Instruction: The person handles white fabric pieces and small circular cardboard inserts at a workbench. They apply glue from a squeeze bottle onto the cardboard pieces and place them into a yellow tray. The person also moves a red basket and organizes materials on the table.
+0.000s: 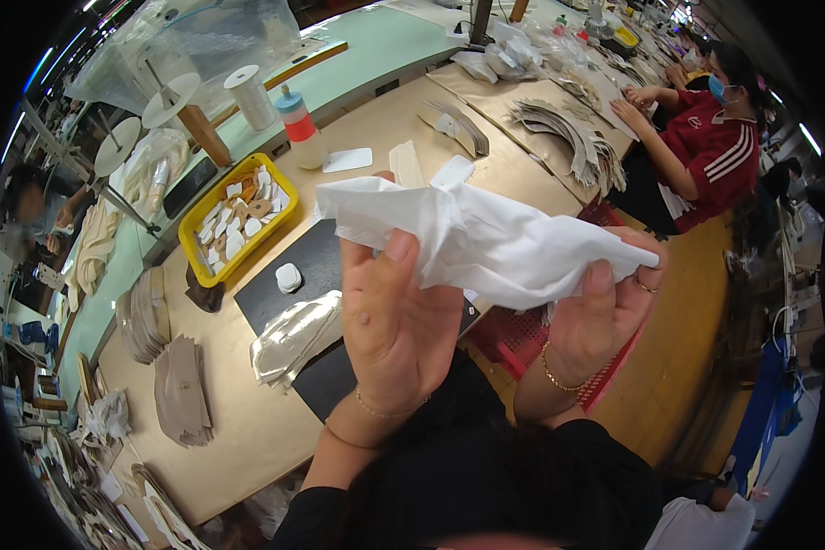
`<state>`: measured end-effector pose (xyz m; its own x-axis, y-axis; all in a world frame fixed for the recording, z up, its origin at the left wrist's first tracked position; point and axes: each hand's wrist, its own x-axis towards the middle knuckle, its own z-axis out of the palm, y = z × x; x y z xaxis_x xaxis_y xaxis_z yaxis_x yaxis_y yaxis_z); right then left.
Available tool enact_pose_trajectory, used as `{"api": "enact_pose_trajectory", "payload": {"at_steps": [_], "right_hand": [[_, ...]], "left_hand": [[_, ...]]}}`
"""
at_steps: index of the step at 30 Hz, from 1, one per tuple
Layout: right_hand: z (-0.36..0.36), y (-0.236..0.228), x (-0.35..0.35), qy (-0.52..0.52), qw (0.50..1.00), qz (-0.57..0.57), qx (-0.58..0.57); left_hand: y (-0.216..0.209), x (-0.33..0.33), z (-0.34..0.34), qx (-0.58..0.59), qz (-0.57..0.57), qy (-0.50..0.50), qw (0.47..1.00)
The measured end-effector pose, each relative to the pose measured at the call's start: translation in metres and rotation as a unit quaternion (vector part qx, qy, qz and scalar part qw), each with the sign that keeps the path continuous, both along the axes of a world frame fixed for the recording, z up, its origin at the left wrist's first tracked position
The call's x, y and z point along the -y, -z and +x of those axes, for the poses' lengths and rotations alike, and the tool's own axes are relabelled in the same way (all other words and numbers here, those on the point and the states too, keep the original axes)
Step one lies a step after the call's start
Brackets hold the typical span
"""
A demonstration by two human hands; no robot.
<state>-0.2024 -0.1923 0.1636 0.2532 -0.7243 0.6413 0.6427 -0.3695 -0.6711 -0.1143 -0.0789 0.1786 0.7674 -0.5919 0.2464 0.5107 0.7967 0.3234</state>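
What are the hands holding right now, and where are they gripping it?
Both hands hold a crumpled white sheet: left hand near its left end, right hand at its right end.

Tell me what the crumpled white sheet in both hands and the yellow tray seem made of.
The crumpled white sheet, pinched by left hand and right hand, looks like thin matte tissue paper or nonwoven: soft, sharp creases. The yellow rectangular tray looks like moulded plastic: smooth, uniform rim with a slight sheen.

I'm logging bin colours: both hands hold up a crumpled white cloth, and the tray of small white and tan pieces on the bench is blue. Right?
Not quite. In the head view the tray of small white and tan pieces is yellow, not blue. The rest stands: the left hand and right hand both hold up the crumpled white cloth.
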Motion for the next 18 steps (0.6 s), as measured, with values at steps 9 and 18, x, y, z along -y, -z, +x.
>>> {"api": "enact_pose_trajectory", "payload": {"at_steps": [9,18], "right_hand": [[0.004,0.006,0.004,-0.043,0.999,-0.023,-0.011],[0.003,0.000,-0.001,-0.125,0.990,-0.005,-0.060]], "left_hand": [[0.014,0.007,0.009,0.045,0.029,-0.117,0.992],[0.024,0.013,0.015,0.533,0.257,-0.480,0.648]]}}
